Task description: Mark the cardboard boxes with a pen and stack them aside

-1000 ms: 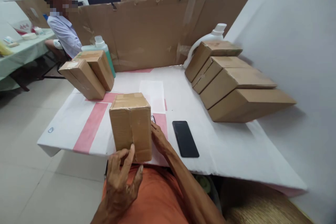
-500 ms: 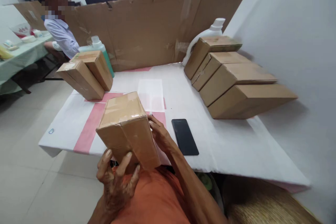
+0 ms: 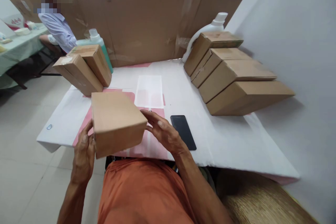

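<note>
Between my two hands is a brown cardboard box (image 3: 118, 119), tilted above the near edge of the table. My left hand (image 3: 84, 150) presses on its left side, with part of the fingers hidden by the box. On the right, my right hand (image 3: 164, 129) grips the box's right end, fingertips against its edge. A black smartphone (image 3: 183, 132) lies on the white cloth just right of my right hand. Beyond the box, a white sheet (image 3: 149, 91) lies flat on the table.
Two cardboard boxes (image 3: 81, 71) and a teal bottle (image 3: 101, 47) stand at the table's left back. Several boxes (image 3: 236, 77) lean in a row at right, before a white jug (image 3: 207, 29). A cardboard partition (image 3: 144, 24) closes the far side. A person (image 3: 56, 24) sits beyond, left.
The box has been turned, so a different, plain face now points up. My left hand has moved from its front face to its left side. The view has shifted slightly.
</note>
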A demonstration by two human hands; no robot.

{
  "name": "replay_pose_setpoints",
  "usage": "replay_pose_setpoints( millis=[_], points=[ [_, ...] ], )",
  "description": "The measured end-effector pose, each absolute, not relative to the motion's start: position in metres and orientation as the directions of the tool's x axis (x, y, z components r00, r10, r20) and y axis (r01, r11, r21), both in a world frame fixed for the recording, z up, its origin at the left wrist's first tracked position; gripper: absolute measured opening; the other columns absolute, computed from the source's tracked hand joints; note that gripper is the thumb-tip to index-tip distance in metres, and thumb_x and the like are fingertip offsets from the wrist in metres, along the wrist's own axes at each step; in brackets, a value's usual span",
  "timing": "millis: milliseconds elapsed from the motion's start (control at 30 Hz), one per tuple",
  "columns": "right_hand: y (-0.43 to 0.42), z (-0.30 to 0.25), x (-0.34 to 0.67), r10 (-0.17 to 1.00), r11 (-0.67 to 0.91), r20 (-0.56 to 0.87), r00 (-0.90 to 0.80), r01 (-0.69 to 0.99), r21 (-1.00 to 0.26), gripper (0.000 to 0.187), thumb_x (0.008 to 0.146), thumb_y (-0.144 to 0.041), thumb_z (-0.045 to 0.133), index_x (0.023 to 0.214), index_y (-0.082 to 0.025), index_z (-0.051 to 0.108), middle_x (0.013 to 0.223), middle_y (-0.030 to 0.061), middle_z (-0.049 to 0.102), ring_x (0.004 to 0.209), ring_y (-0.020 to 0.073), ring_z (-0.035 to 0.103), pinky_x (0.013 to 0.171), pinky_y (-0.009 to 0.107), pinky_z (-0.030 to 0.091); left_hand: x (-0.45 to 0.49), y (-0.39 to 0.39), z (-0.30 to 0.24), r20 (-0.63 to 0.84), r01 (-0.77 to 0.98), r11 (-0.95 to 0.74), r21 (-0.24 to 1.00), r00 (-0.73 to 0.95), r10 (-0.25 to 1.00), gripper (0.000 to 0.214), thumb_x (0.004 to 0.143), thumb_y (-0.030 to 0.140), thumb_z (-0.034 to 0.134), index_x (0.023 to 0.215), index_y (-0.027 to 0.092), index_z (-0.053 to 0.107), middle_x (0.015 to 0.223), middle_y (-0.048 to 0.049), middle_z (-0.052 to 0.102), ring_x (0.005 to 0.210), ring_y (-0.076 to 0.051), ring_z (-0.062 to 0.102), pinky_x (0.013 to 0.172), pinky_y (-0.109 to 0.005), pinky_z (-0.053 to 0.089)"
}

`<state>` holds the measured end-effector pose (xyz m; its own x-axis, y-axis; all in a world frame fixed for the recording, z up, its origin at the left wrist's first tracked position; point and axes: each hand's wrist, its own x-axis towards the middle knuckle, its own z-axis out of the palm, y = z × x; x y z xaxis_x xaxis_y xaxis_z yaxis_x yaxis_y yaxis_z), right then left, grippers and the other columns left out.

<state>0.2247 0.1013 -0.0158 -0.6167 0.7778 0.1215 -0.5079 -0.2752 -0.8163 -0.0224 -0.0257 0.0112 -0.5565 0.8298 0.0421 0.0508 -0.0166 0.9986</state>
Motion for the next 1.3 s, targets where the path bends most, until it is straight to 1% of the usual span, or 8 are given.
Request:
replay_pose_setpoints(
  millis=[233, 300, 467, 567, 700, 867, 1133, 1300],
  points=[
    [0.096, 0.000, 0.221, 0.763, -0.003, 0.199, -0.615, -0.312, -0.950, 0.104, 0.075, -0.043, 0.101, 0.164, -0.049, 0.047, 0.150, 0.0053, 0.051, 0.125, 0.0244, 0.058, 0.106, 0.041, 0.053, -0.031, -0.050, -0.016, 0.117, 0.183, 0.017, 0.983, -0.695, 0.709, 0.052, 0.084, 0.067, 0.081, 0.119, 0.029, 0.077, 0.125, -0.0056, 0.077, 0.136, -0.035, 0.063, 0.127, -0.052, 0.045],
    [0.090, 0.003, 0.218, 0.756, -0.032, 0.179, -0.629, -0.309, -0.950, 0.113, 0.072, -0.047, 0.103, 0.167, -0.046, 0.043, 0.139, 0.0051, 0.054, 0.113, 0.0221, 0.060, 0.106, 0.042, 0.053, -0.033, -0.055, -0.017, 0.117, 0.183, 0.017, 0.983, -0.692, 0.713, 0.057, 0.091, 0.075, 0.068, 0.125, 0.030, 0.076, 0.128, -0.0059, 0.076, 0.138, -0.035, 0.062, 0.128, -0.053, 0.043],
    [0.081, 0.006, 0.209, 0.799, -0.099, 0.118, -0.590, -0.322, -0.942, 0.094, 0.078, -0.070, 0.090, 0.159, -0.037, 0.054, 0.135, 0.0069, 0.058, 0.109, 0.0240, 0.059, 0.101, 0.041, 0.055, -0.031, -0.059, 0.007, 0.119, 0.157, -0.031, 0.987, -0.592, 0.797, 0.080, 0.100, 0.086, 0.032, 0.133, 0.027, 0.074, 0.128, -0.0105, 0.074, 0.135, -0.032, 0.064, 0.126, -0.046, 0.045],
    [0.080, 0.002, 0.206, 0.833, -0.067, 0.097, -0.544, -0.274, -0.959, 0.090, 0.083, -0.083, 0.077, 0.154, -0.031, 0.059, 0.139, 0.0101, 0.055, 0.116, 0.0277, 0.058, 0.095, 0.039, 0.056, -0.029, -0.062, 0.021, 0.216, 0.345, -0.031, 0.938, -0.512, 0.831, 0.077, 0.096, 0.088, 0.042, 0.120, 0.025, 0.078, 0.121, -0.0112, 0.070, 0.120, -0.031, 0.067, 0.107, -0.042, 0.058],
    [0.078, -0.001, 0.206, 0.832, -0.008, 0.097, -0.546, -0.188, -0.982, 0.090, 0.089, -0.088, 0.063, 0.158, -0.031, 0.055, 0.146, 0.0128, 0.052, 0.130, 0.0318, 0.055, 0.100, 0.042, 0.057, -0.025, -0.063, 0.023, 0.278, 0.535, 0.033, 0.844, -0.490, 0.826, 0.042, 0.093, 0.062, 0.074, 0.113, 0.025, 0.075, 0.111, -0.0066, 0.069, 0.099, -0.023, 0.069, 0.088, -0.034, 0.060],
    [0.079, -0.004, 0.211, 0.806, 0.047, 0.129, -0.578, -0.155, -0.987, 0.092, 0.094, -0.091, 0.049, 0.165, -0.033, 0.049, 0.157, 0.0122, 0.052, 0.140, 0.0331, 0.051, 0.120, 0.050, 0.044, -0.025, -0.058, 0.017, 0.283, 0.603, 0.117, 0.789, -0.526, 0.802, 0.040, 0.092, 0.061, 0.076, 0.106, 0.024, 0.074, 0.095, -0.0030, 0.070, 0.087, -0.021, 0.069, 0.079, -0.033, 0.056],
    [0.083, -0.013, 0.215, 0.761, -0.015, 0.066, -0.645, -0.119, -0.993, 0.111, 0.075, -0.069, 0.092, 0.168, -0.040, 0.041, 0.163, 0.0113, 0.049, 0.145, 0.0349, 0.049, 0.112, 0.050, 0.048, -0.032, -0.046, 0.030, 0.269, 0.634, 0.191, 0.749, -0.556, 0.786, 0.054, 0.092, 0.072, 0.065, 0.072, 0.022, 0.065, 0.055, 0.0032, 0.056, 0.052, -0.014, 0.050, 0.053, -0.028, 0.041],
    [0.079, -0.015, 0.208, 0.807, -0.107, -0.020, -0.590, -0.112, -0.988, 0.091, 0.085, -0.079, 0.077, 0.156, -0.026, 0.057, 0.146, 0.0138, 0.065, 0.122, 0.0318, 0.063, 0.096, 0.044, 0.052, -0.031, -0.043, 0.030, 0.196, 0.512, 0.165, 0.843, -0.579, 0.792, 0.049, 0.091, 0.070, 0.069, 0.088, 0.022, 0.075, 0.072, 0.0003, 0.070, 0.059, -0.014, 0.060, 0.056, -0.025, 0.048]
  ],
)
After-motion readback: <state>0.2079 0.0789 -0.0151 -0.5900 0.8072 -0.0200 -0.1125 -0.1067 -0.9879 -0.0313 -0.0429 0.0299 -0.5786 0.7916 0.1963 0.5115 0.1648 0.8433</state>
